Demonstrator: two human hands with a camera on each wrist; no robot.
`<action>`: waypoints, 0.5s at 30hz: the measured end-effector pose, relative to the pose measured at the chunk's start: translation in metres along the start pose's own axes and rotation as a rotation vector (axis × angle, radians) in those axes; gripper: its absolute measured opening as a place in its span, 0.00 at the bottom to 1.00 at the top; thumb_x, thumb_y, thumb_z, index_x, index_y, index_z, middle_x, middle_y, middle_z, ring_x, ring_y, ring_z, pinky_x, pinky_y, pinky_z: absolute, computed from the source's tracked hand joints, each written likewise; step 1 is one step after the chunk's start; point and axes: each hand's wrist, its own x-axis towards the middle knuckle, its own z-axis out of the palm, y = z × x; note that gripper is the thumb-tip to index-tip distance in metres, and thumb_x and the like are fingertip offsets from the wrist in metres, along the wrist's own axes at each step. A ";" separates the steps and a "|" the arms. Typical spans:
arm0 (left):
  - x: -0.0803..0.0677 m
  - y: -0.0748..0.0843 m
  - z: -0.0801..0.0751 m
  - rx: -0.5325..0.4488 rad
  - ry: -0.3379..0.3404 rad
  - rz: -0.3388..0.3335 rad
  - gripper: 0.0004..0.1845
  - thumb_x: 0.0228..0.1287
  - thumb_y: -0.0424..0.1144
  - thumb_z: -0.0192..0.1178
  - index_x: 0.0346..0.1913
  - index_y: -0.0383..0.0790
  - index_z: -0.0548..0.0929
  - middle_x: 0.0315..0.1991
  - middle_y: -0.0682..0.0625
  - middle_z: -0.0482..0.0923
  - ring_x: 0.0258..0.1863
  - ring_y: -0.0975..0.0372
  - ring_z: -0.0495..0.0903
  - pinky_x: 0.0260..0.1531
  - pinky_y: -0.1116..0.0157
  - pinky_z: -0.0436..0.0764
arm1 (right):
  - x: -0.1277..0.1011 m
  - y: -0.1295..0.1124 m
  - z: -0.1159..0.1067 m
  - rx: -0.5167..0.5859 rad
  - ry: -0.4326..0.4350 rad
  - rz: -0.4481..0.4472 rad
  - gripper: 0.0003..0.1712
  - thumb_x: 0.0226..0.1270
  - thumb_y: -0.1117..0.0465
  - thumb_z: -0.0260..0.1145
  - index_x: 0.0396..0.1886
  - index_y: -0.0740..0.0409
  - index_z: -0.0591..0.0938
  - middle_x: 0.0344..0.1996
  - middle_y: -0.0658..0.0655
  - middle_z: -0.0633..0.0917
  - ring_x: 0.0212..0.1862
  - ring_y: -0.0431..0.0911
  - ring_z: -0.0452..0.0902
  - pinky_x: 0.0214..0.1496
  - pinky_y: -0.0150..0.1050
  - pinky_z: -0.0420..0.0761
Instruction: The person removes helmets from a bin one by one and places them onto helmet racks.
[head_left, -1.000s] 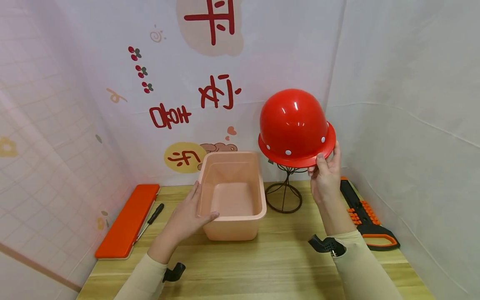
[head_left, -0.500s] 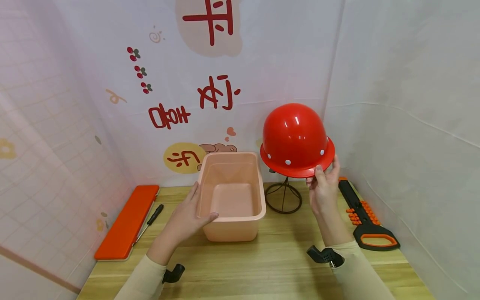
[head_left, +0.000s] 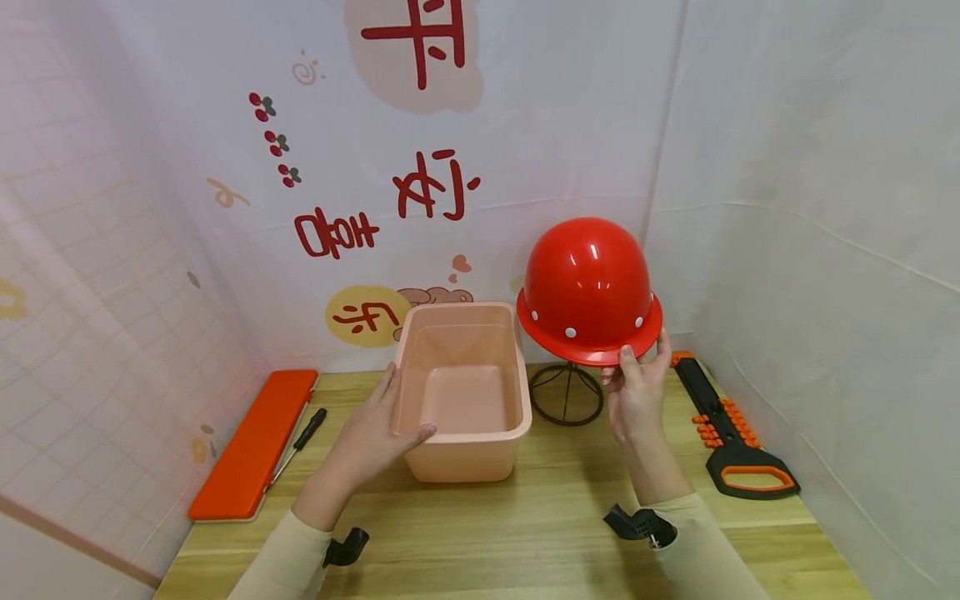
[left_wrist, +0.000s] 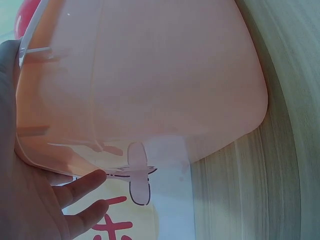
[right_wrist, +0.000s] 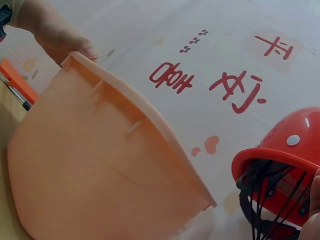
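Note:
My right hand [head_left: 637, 396] holds a red hard hat [head_left: 588, 283] by the right side of its brim, thumb on top and fingers underneath. The hat is dome up, over a dark wire stand [head_left: 567, 423] whose round base shows below the brim. In the right wrist view, dark straps and thin wires show beneath the hard hat [right_wrist: 306, 131]. My left hand [head_left: 367, 442] grips the near left corner of a peach plastic bin [head_left: 461, 460], its thumb over the front rim. Spread fingers [left_wrist: 82, 189] lie along the bin's outer side in the left wrist view.
On the left lie a flat orange case [head_left: 255, 446] and a screwdriver [head_left: 307, 432] with a black handle. At the right wall is a long black tool [head_left: 738, 458] with orange pieces and an orange-rimmed handle. A printed cloth [head_left: 540, 108] hangs behind the table.
My right hand has lowered the hard hat over the wire stand, hiding the stand's upper part, and shifted slightly left. The left hand and the bin have stayed in place.

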 end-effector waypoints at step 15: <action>-0.001 -0.002 0.001 -0.018 0.006 0.004 0.70 0.63 0.82 0.64 0.92 0.41 0.47 0.92 0.47 0.39 0.81 0.33 0.65 0.68 0.28 0.74 | -0.011 0.017 -0.007 -0.084 0.035 -0.013 0.44 0.86 0.69 0.61 0.88 0.41 0.51 0.59 0.63 0.84 0.25 0.43 0.85 0.34 0.30 0.89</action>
